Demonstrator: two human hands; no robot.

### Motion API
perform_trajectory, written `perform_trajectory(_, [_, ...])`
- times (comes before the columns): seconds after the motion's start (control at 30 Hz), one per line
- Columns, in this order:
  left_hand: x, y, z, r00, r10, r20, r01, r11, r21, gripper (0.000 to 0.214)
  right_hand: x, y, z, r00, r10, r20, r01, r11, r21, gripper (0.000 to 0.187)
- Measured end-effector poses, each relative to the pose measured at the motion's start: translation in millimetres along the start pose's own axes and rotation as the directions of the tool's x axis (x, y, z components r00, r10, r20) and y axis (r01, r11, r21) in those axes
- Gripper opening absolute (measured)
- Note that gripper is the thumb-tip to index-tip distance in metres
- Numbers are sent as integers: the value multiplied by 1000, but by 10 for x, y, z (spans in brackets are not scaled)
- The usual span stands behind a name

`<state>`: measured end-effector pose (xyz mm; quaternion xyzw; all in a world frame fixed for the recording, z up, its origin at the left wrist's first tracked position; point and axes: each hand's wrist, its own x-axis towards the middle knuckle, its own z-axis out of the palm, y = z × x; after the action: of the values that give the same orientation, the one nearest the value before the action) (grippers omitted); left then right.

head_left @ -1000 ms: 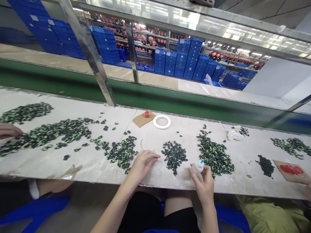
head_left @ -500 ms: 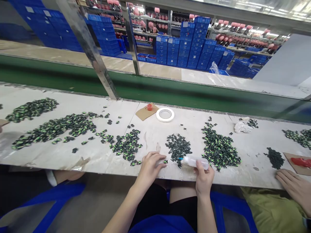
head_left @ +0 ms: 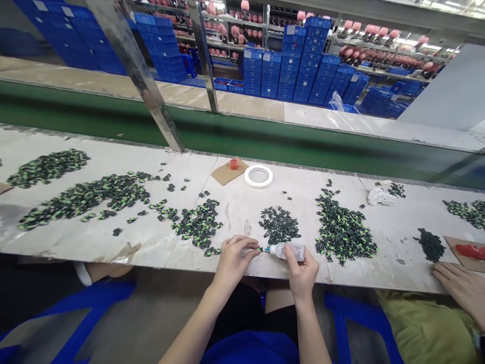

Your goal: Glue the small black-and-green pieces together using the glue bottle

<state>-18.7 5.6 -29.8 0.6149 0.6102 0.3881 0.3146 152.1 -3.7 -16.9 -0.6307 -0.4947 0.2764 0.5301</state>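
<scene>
Near the table's front edge, my left hand (head_left: 235, 259) pinches a small black-and-green part (head_left: 260, 249) between thumb and fingertips. My right hand (head_left: 303, 269) is wrapped round a translucent squeeze bottle (head_left: 285, 251), which lies tilted nearly flat. Its blue nozzle tip (head_left: 267, 249) points left and is at the small part; I cannot tell whether they touch. Just beyond the bottle is a heap of small black pieces (head_left: 279, 225). Left of my left hand lies a pile of black-and-green parts (head_left: 199, 222), and a larger such pile (head_left: 343, 230) is to the right.
A white tape roll (head_left: 258, 176) and a red cap (head_left: 234, 164) on cardboard (head_left: 223, 174) are at the back. More part piles (head_left: 91, 194) spread left. At right are crumpled white tissue (head_left: 381, 196) and another person's hand (head_left: 460, 288). A metal post (head_left: 151, 96) rises behind.
My right hand has moved left with the squeeze bottle, bringing its blue tip to the small part. My left hand stays almost in place, still pinching the part.
</scene>
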Motion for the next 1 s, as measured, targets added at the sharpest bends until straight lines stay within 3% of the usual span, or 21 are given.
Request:
perform_trajectory(0.43, [-14, -82, 34, 997, 67, -47, -65, 997, 40, 12, 12, -3, 21, 999, -39, 4, 39, 999, 1, 35])
perform_trajectory(1.0, [-13, -40, 27, 998, 31, -47, -31, 1000, -4, 14, -7, 21, 27, 999, -23, -29, 23, 1000, 6, 39])
